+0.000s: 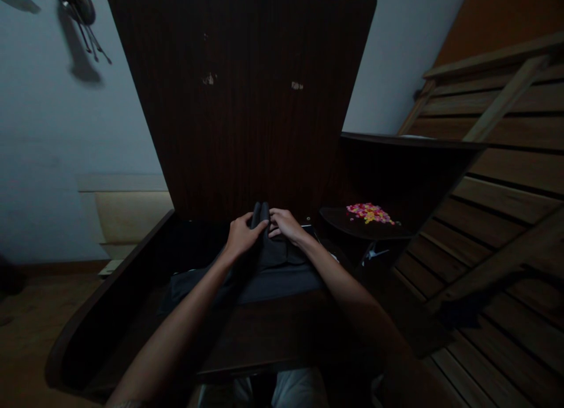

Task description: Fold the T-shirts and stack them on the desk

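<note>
A dark grey piece of cloth (273, 283), perhaps a garment, lies spread across the dark wooden desk in front of me. Its far part is raised into an upright fold between my two hands. My left hand (245, 231) grips this fold from the left, thumb across its front. On the other side, my right hand (282, 224) pinches the cloth with curled fingers near the top of the fold. The exact kind of garment cannot be made out in the dim light.
A tall dark panel (247, 114) rises behind the desk (255, 343). Small pink and yellow pieces (370, 213) are heaped on a rounded shelf (343, 223) at the right. Wooden slats (497, 202) stand further right. A metal fixture (81, 8) hangs on the left wall.
</note>
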Motion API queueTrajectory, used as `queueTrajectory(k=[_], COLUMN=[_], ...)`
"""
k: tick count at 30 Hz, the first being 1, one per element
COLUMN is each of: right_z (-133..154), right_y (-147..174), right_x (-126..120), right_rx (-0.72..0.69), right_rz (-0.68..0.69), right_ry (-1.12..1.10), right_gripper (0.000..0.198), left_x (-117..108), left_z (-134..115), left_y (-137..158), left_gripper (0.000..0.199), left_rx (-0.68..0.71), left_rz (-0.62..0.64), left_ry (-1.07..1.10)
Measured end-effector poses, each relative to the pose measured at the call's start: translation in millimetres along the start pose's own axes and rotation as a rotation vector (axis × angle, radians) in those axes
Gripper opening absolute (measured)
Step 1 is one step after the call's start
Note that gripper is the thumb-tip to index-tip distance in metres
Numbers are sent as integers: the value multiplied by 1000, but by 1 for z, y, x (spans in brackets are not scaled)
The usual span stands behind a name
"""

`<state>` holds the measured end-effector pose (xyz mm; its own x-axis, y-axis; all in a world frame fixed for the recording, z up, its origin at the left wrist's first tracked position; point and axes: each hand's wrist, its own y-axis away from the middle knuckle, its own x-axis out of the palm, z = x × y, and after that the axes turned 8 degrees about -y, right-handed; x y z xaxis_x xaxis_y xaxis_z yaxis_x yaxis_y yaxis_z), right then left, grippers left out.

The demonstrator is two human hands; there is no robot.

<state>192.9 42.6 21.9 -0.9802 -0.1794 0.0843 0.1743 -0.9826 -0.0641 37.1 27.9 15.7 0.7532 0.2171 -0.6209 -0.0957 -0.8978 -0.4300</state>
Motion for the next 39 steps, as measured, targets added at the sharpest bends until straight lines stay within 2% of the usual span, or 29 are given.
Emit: queueTrajectory(k=[3, 7, 10, 13, 15, 17, 21, 24, 26, 29, 31, 33, 36, 37, 39], right_z=[-3, -11, -19, -21, -17, -10, 3, 1, -9, -34, -53, -70, -90, -95, -103], right_y=[3, 4, 1, -2, -3, -5, -15, -30, -38, -41, -34, -19, 15, 27, 49], right_x=[-1, -7, -9, -15, -27, -48, -108, -147, -161, -167, -168, -169, -171, -171, -167], right_rx=[-56, -121, -122, -133, -128, -131, -198, -175, -83, 56, 98, 107, 14, -27, -40], right_rz=[23, -9, -24, -30, -48, -94, -279, -441, -520, -557, -546, -558, -609, -591, -471], right_ry=[45, 148, 222, 176, 88, 5, -39, 24, 102, 185, 204, 225, 361, 445, 612], right_gripper=[9, 28, 32, 26, 25, 28, 33, 29, 25, 23, 22, 22, 28, 31, 35], left_x=[2, 7, 10, 4, -9, -31, -85, -113, -118, -110, -100, -89, -69, -59, -32], left_z=[9, 23, 28, 32, 39, 54, 98, 132, 151, 170, 178, 181, 169, 161, 137], left_y=[0, -2, -4, -10, -17, -26, -51, -67, -72, -66, -55, -41, -22, -17, -8], left_gripper=[36, 49, 51, 45, 41, 37, 30, 25, 24, 28, 35, 43, 44, 41, 33], left_rx=[2, -56, -109, -126, -118, -118, -205, -328, -447, -547, -516, -418, -216, -143, 10], left_rz=[28, 137, 127, 10, -107, -227, -402, -438, -384, -262, -255, -313, -365, -352, -269], left_ry=[145, 480, 529, 472, 412, 347, 160, -84, -214, -300, -339, -427, -534, -528, -468])
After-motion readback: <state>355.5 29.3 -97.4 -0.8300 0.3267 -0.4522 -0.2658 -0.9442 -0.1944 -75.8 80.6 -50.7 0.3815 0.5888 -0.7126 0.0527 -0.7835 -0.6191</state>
